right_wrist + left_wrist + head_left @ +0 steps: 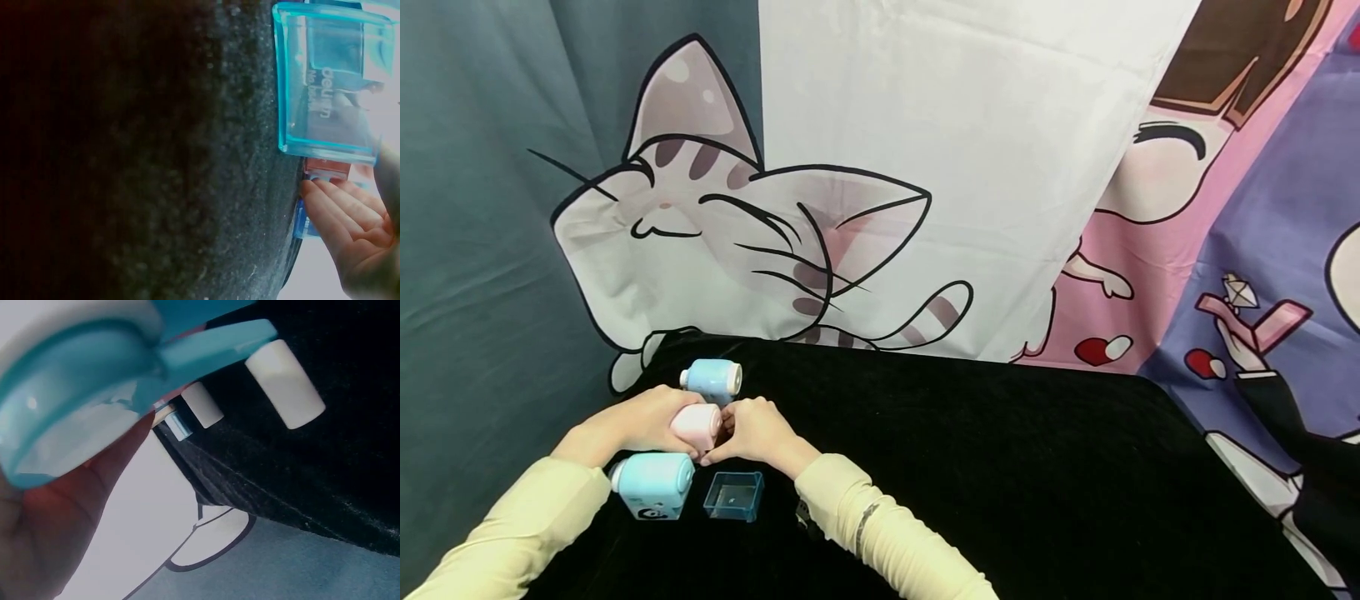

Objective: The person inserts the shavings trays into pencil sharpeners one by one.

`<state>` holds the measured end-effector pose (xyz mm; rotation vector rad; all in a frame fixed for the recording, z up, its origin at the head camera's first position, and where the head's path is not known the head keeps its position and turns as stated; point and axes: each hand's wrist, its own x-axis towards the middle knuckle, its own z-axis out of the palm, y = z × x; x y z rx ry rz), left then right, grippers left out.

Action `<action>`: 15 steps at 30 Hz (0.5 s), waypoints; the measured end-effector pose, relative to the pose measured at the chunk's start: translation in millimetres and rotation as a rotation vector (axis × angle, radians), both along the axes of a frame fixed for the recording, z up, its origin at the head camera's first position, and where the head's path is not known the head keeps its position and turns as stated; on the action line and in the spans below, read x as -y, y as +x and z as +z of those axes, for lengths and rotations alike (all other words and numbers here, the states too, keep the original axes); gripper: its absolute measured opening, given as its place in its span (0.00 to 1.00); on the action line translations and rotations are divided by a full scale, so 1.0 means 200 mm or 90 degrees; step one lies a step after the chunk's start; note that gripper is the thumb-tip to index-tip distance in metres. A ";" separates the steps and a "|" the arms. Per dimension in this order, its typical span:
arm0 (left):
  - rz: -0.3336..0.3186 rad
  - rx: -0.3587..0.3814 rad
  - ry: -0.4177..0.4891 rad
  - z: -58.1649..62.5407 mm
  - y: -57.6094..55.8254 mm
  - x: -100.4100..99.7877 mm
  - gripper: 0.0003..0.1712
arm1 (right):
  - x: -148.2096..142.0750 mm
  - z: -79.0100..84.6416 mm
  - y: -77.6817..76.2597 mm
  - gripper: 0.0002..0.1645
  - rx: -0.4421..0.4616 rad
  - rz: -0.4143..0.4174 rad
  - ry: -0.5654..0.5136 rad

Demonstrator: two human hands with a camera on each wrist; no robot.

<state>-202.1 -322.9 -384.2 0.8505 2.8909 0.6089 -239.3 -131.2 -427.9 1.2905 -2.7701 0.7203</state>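
Observation:
My left hand (655,421) grips a pink pencil sharpener (696,426) from its left side. At the right end of that sharpener is my right hand (758,431), thumb low and fingers above, pinching around its front. In the right wrist view the fingers reach a reddish see-through drawer (328,166) of the sharpener. A teal pencil sharpener (655,483) with a panda print stands nearer, beside the left wrist; its crank (215,350) with a white knob fills the left wrist view, partly covering the left hand. A clear blue drawer (734,497) sits apart to its right.
Behind the hands stands a light blue pencil sharpener (711,379). Black cloth (1000,467) covers the table. A printed curtain (850,250) with a cartoon cat hangs along the far edge.

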 end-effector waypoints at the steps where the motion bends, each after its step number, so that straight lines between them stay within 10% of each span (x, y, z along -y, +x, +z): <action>1: 0.000 -0.001 -0.001 0.00 0.00 0.00 0.28 | 0.00 0.00 0.00 0.26 -0.004 0.000 0.001; 15: 0.039 -0.070 0.002 0.07 0.05 0.00 0.33 | -0.04 0.03 -0.01 0.31 0.001 0.006 -0.017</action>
